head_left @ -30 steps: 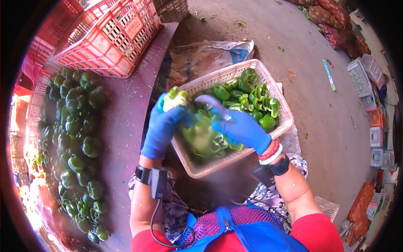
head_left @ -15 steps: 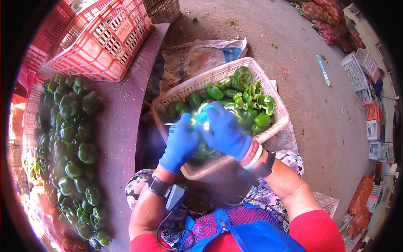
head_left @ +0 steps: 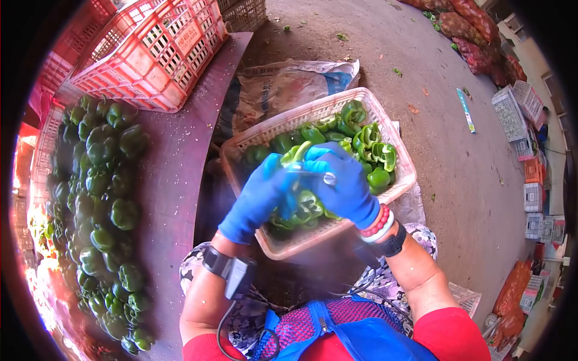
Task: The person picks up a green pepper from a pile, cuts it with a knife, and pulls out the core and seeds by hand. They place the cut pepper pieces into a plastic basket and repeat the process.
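My left hand, in a blue glove, is closed around a piece of green bell pepper whose pale cut edge shows above the fingers. My right hand, gloved too, is closed on what looks like a small knife; its thin blade points toward the left hand and is partly blurred. Both hands are close together above a pale pink plastic crate. Inside that crate lie cut and hollowed green peppers, some hidden beneath my hands.
On my left, a purplish tabletop bears a long heap of whole green peppers and a red slatted crate. A printed sack lies on the floor behind the pink crate. Filled net sacks and stacked crates stand far right.
My hands have drawn slightly apart, the left dropping lower and the right shifting rightward. The pepper piece now shows more clearly above the left fingers. The view has shifted slightly.
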The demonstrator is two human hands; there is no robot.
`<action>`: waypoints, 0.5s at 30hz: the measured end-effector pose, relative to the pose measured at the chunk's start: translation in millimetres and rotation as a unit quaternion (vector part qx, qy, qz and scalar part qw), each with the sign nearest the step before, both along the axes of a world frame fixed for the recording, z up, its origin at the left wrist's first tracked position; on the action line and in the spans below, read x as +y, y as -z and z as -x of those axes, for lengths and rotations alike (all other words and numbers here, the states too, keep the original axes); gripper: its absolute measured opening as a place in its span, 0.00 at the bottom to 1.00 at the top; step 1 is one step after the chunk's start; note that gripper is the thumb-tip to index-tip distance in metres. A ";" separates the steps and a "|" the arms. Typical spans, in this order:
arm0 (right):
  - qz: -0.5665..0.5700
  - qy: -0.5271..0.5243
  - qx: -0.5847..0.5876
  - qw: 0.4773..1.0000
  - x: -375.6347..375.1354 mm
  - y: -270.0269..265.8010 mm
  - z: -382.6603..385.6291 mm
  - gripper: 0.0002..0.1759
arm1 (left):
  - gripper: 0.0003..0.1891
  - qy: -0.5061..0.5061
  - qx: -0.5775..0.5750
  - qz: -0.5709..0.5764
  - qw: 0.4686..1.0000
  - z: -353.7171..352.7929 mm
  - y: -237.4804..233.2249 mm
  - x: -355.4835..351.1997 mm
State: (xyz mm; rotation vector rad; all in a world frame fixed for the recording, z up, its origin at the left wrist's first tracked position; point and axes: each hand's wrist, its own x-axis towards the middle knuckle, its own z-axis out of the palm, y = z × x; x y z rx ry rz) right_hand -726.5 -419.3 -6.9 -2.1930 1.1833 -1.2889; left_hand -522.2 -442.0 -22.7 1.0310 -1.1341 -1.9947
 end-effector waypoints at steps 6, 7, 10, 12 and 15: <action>-0.056 0.017 -0.113 0.992 3.3 2.7 -16.3 0.14 | 0.14 -0.044 -0.088 0.278 0.955 2.8 15.5 -0.1; -0.058 0.024 -0.114 0.992 4.9 5.0 -19.3 0.14 | 0.15 -0.072 -0.049 0.312 0.946 6.6 15.0 -2.3; -0.018 0.033 -0.025 0.999 9.5 8.4 -23.9 0.13 | 0.17 -0.048 0.062 0.078 0.994 7.8 6.8 9.5; -0.008 0.024 0.003 1.000 9.4 0.5 -27.4 0.11 | 0.19 -0.070 0.059 0.080 0.993 8.2 6.8 11.2; 0.014 -0.014 -0.037 0.999 1.8 0.6 -25.5 0.08 | 0.19 -0.033 0.170 -0.125 0.977 4.8 -13.4 10.7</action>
